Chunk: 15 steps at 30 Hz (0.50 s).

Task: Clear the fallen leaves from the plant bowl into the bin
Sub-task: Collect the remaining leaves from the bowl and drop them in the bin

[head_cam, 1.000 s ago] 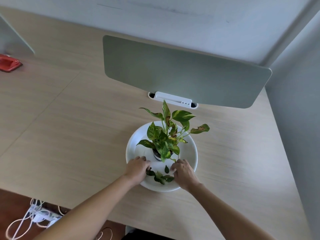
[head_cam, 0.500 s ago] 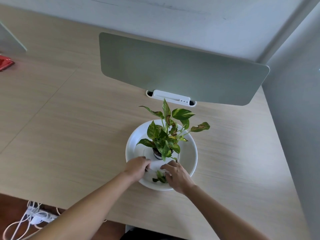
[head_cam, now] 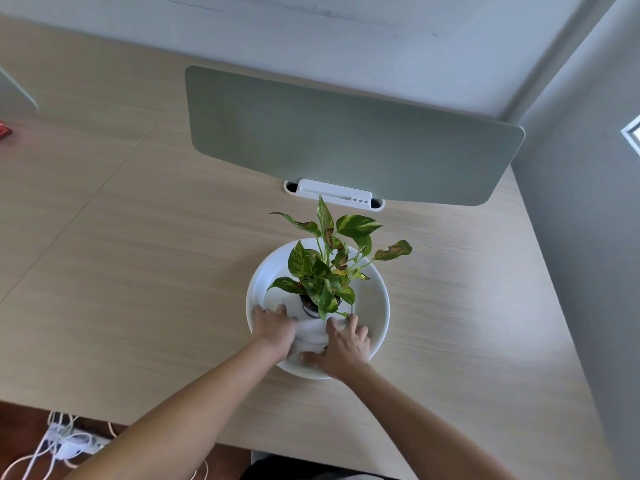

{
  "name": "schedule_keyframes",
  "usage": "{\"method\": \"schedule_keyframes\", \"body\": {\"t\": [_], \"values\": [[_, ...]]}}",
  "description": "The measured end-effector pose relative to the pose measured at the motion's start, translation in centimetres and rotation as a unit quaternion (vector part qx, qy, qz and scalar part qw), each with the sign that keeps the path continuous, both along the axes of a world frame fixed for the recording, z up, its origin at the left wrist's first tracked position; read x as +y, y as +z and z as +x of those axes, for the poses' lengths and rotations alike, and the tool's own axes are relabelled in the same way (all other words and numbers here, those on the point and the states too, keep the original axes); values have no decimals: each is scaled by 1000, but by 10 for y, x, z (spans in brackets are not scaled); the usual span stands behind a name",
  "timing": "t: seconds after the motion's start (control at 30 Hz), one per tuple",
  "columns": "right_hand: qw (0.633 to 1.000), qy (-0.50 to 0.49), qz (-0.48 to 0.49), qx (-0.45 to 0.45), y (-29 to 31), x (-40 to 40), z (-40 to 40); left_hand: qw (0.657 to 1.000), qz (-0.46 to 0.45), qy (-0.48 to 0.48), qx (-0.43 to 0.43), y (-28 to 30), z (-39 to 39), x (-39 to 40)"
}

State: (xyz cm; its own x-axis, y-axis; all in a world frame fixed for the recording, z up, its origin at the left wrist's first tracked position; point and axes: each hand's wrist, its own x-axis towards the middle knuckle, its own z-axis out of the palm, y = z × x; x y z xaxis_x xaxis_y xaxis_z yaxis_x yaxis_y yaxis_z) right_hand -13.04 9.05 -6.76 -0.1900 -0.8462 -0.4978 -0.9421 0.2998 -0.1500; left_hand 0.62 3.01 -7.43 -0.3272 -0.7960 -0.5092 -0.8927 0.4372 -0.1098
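Observation:
A white plant bowl (head_cam: 375, 306) sits on the wooden desk, with a small potted green plant (head_cam: 325, 271) standing in its middle. My left hand (head_cam: 275, 329) lies palm down in the bowl's near left part, fingers curled. My right hand (head_cam: 344, 342) lies palm down in the near right part, fingers spread. Between them shows something white and creased, like a tissue (head_cam: 311, 332). The fallen leaves are hidden under my hands, except a dark sliver (head_cam: 325, 347) at the right palm. No bin is in view.
A grey-green divider panel (head_cam: 346, 140) stands in a white clip (head_cam: 334, 195) just behind the bowl. A grey wall (head_cam: 588, 271) runs along the right. White cables and a power strip (head_cam: 69, 445) lie on the floor below the desk's near edge.
My hands have closed in toward each other over the near part of the bowl. The loose leaves seen between them a second ago are now covered by the hands and the white sheet.

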Motion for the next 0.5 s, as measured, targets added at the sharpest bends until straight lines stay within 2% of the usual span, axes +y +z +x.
{"method": "schedule_keyframes", "body": {"t": [0.13,0.27,0.4,0.5], "values": [[999,-38,0,-3,-6,-2,12,999,2,-10,40,-2,6,-3],[999,7,-19,-25,-7,-3,-6,995,25,-27,92,0,11,-4],[992,12,-74,-100,-11,1,-25,980,92,-15,173,-3,18,-8],[987,6,-81,-141,-14,0,-30,969,122,-12,216,-3,23,-12]]}}
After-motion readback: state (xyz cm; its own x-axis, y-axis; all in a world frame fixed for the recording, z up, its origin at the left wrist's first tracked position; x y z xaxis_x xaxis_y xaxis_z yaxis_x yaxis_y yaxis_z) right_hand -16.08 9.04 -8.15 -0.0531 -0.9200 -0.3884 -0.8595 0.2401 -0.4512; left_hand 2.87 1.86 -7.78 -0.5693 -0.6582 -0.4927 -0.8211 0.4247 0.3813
